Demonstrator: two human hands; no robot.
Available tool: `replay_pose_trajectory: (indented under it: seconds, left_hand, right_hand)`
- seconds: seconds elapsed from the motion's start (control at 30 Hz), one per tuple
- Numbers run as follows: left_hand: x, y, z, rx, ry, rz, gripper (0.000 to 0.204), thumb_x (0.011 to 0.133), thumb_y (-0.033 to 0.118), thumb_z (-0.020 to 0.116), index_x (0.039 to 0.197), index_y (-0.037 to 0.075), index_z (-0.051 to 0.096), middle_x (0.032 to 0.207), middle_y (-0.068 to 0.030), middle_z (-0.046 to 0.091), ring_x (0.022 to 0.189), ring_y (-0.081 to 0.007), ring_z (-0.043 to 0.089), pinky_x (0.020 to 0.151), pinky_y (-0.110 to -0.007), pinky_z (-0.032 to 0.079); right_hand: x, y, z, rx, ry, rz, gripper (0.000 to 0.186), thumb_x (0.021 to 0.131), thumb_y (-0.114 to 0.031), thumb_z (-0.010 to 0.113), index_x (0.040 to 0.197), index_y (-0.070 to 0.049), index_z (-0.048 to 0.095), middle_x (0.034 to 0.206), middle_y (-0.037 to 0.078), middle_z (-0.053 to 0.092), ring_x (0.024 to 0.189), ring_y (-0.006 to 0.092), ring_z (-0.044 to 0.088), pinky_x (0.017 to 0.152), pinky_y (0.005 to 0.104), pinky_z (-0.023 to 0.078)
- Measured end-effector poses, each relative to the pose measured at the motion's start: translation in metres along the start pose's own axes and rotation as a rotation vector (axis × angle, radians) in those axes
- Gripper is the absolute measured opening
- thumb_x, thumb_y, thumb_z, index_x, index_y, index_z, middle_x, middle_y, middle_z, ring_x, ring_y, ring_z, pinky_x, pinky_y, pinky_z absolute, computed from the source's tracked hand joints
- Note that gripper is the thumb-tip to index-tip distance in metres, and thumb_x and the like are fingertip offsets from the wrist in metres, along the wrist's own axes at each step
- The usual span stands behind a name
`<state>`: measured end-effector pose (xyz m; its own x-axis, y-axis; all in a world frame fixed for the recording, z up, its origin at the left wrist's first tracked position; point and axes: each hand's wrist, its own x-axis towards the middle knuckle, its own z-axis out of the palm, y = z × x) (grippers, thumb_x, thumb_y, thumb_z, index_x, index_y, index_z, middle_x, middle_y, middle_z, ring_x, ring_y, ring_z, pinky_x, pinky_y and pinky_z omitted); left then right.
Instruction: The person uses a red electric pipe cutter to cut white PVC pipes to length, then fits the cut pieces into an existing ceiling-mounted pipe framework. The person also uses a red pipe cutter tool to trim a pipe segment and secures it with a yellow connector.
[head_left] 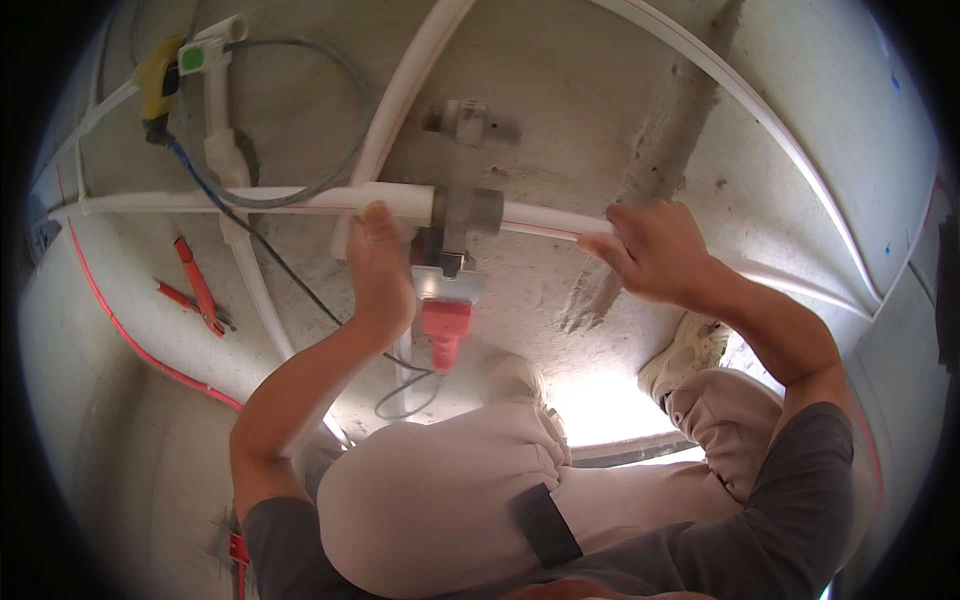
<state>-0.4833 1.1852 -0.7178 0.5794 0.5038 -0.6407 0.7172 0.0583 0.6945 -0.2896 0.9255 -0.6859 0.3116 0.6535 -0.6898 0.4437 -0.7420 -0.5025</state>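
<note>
My left hand (382, 268) is closed round a white pipe fitting (408, 200), its thumb lying on top. My right hand (655, 250) grips a white pipe (545, 219) with a thin red stripe. Between the two hands stands a pipe welding iron (446, 318) with a red handle and a metal body. Its grey heating sockets (470, 210) lie in line with the fitting and the pipe, one on each side. Whether the ends sit fully inside the sockets I cannot tell. The iron's handle points toward me, and neither hand holds it.
Long white pipes (410, 85) run across the concrete floor (560, 110). A red-handled pipe cutter (198, 290) lies at the left. A yellow-and-black tool (158, 85) with a looping cable (365, 110) lies far left. A loose grey fitting (470, 122), blurred, is beyond the iron.
</note>
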Motion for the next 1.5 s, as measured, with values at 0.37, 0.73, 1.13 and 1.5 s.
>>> replay_pose_trajectory:
  seconds: [0.37,0.73,1.13,1.5]
  left_hand:
    - [-0.002,0.001,0.002,-0.013,0.019,0.021,0.067,0.11,0.062,0.04,0.113,-0.002,0.06,0.101,-0.0027,0.059,0.098,-0.0124,0.051,0.093,-0.029,0.042]
    - [-0.002,0.013,0.007,-0.224,0.001,-0.031,0.06,0.11,0.06,0.044,0.103,0.003,0.059,0.085,0.0019,0.055,0.079,-0.0067,0.051,0.07,-0.026,0.045]
    - [0.002,0.002,0.005,-0.062,0.052,0.04,0.066,0.111,0.062,0.04,0.101,-0.001,0.059,0.086,-0.0011,0.054,0.084,-0.0116,0.048,0.079,-0.029,0.043]
    - [-0.001,0.01,0.005,-0.209,0.004,-0.001,0.063,0.11,0.06,0.043,0.107,0.0,0.061,0.093,-0.0024,0.061,0.085,-0.0112,0.054,0.08,-0.029,0.046]
  right_hand:
    - [0.006,-0.001,-0.005,-0.011,-0.075,0.013,0.061,0.101,-0.054,0.059,0.075,0.0,0.066,0.061,0.021,0.061,0.062,0.0437,0.063,0.06,0.0518,0.049]
    - [0.003,0.001,0.0,0.005,-0.026,-0.004,0.063,0.1,-0.057,0.059,0.073,0.0,0.064,0.062,0.022,0.06,0.061,0.0443,0.062,0.06,0.0524,0.049]
    - [0.002,-0.003,-0.002,0.033,-0.006,0.005,0.067,0.101,-0.059,0.057,0.068,-0.001,0.064,0.06,0.022,0.059,0.059,0.0447,0.061,0.059,0.0526,0.048]
    - [0.004,-0.004,0.0,-0.01,-0.001,-0.012,0.067,0.101,-0.06,0.056,0.072,0.0,0.065,0.062,0.022,0.06,0.061,0.0426,0.061,0.061,0.0504,0.048]
